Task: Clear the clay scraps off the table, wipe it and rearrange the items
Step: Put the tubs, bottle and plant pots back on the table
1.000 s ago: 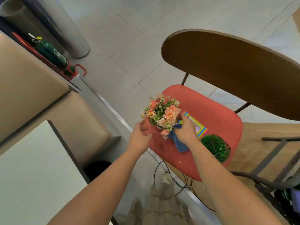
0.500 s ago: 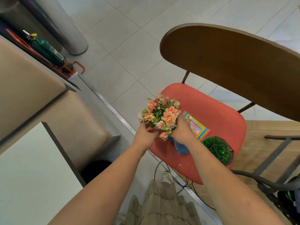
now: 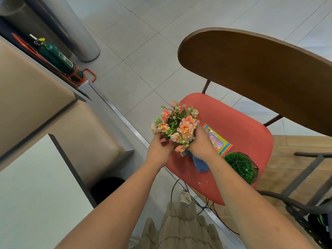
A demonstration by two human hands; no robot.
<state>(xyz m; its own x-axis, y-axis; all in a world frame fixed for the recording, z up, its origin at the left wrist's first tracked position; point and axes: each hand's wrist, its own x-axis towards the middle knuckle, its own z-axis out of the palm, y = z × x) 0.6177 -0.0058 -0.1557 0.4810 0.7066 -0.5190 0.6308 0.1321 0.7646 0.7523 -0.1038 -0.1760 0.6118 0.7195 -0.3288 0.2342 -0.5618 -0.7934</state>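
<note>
Two hands, one flower bunch, held over the chair seat.
I see my left hand and right hand both clasped around one peach flower bunch; on the red seat: one blue cloth, one packet, one green ball at the near edge; table corner lies well left.

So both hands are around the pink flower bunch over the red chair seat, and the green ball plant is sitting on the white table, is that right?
Not quite. The head view shows the green ball plant on the red chair seat, near its right edge, not on the white table. The rest holds: the left hand and right hand are both around the pink flower bunch over that seat.
</note>
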